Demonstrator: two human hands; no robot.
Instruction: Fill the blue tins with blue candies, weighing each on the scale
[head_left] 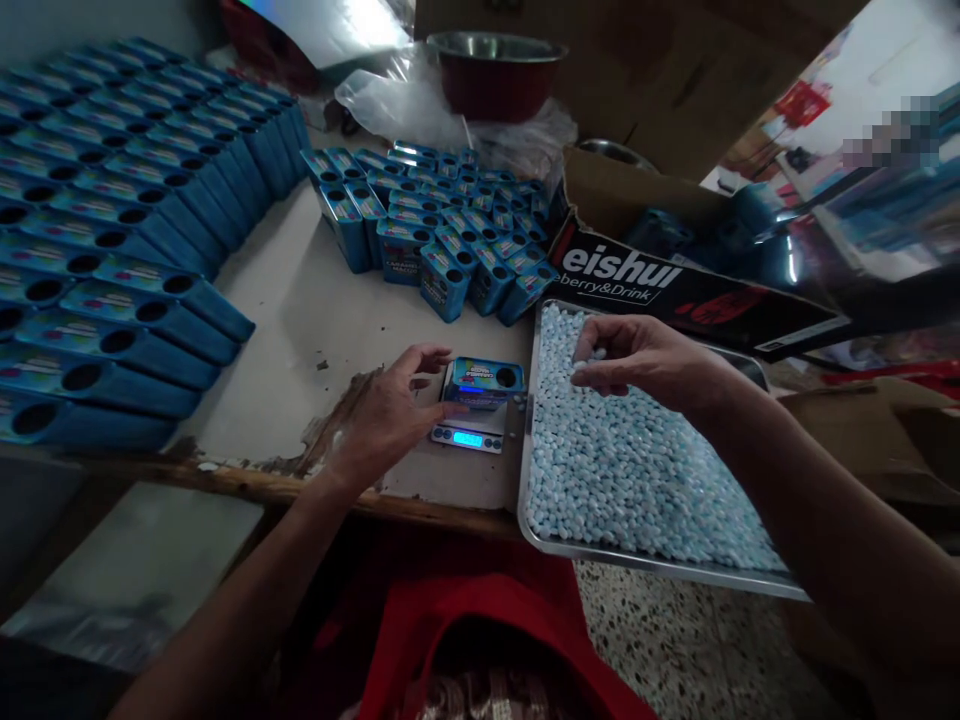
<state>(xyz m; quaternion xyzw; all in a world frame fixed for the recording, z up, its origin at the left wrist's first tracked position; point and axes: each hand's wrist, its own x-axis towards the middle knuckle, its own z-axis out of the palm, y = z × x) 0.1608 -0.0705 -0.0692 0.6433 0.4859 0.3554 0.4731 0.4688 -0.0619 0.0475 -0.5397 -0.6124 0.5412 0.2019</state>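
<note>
A small blue box [480,376] with a dark round hole in its top rests on a digital scale [467,440] with a glowing blue display. Just left of the box is my left hand [401,400], its fingers apart and curved toward it, holding nothing; whether the fingertips touch the box is hard to tell. My right hand [634,355] pinches small candies between thumb and fingers, above a metal tray [526,480]. White and pale-blue candies [630,480] fill the tray. A few loose ones lie between the scale and the tray.
Rows of blue boxes [112,240] stand at the left, with more boxes [450,220] grouped behind the scale. A black printed carton [675,285] borders the tray's far side. Behind are a red bowl [495,85] and clear plastic. The table's worn wooden edge [262,482] runs in front.
</note>
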